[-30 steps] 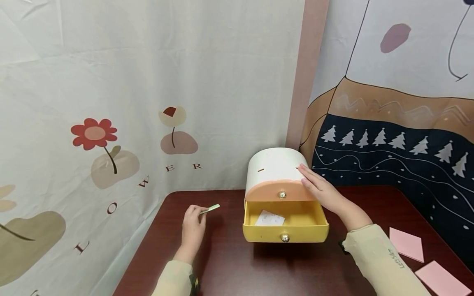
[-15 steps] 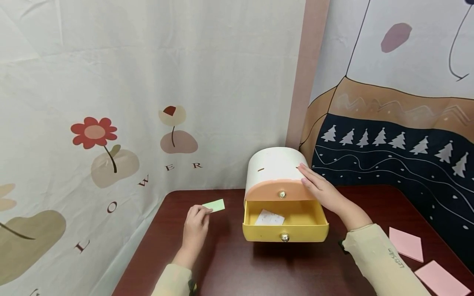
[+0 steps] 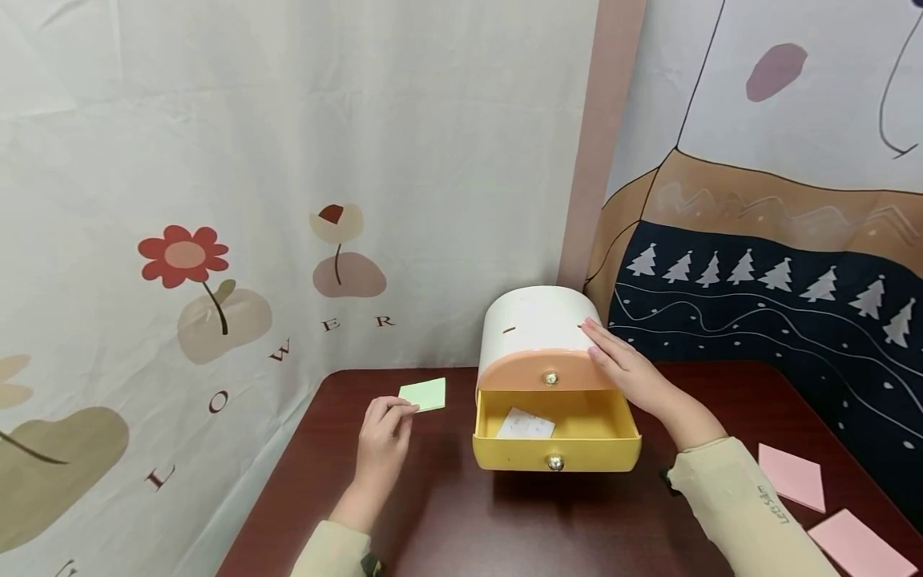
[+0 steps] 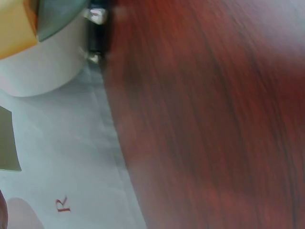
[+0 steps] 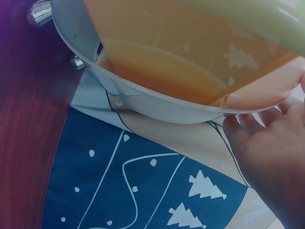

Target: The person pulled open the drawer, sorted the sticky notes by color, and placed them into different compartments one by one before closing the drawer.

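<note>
My left hand pinches a light green sticky note pad by its near left corner, above the table left of a small drawer box. Only an edge of the pad shows in the left wrist view. The box has a white rounded shell, a peach upper drawer pushed in, and a yellow lower drawer pulled out. A white slip of paper lies inside the yellow drawer. My right hand rests with straight fingers on the shell's right side; the right wrist view shows that hand against the box.
Two pink sticky note pads lie at the right of the dark red table, partly beside my right sleeve. A printed cloth hangs behind the table, with a dark tree-patterned part at the right.
The green pad has turned from edge-on to show its broad face, and my left hand has shifted slightly toward the box. My right hand stays on the shell; the drawers stand as before.
</note>
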